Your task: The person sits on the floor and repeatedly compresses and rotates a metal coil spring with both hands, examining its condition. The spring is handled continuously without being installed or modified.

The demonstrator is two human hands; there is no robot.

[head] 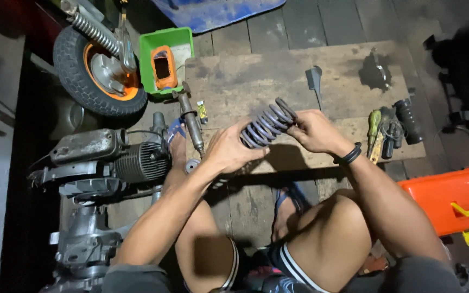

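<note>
— Spring [268,129], a dark coil one, sits tilted in mid-air over the middle of the wooden board [299,70]. Who has it?

— Both hands. The left hand [229,152] is wrapped closed round its near, lower end, and the right hand [313,132] pinches its far, upper end with the fingers closed on the coils. A black band [350,156] is on the right wrist.

— What lies around it on the board?

— Just left of the spring, a shock rod [191,116] lies slanted, with a small yellow-green tube [202,111] beside it. To the right, near the board's edge, a green-handled screwdriver [373,126] and a black rubber grip [409,120] lie close together. Far right there is a dark metal part [376,70], and a small grey piece [315,78] lies beyond the spring.

— And the room?

— Floor of dark, worn planks [278,27], dimly lit. A green tub [166,59] with an orange part inside stands at the far left corner of the board, next to a wheel [80,76] with an orange rim. An engine [109,163] lies on the left. An orange toolbox [451,198] sits near right.
</note>
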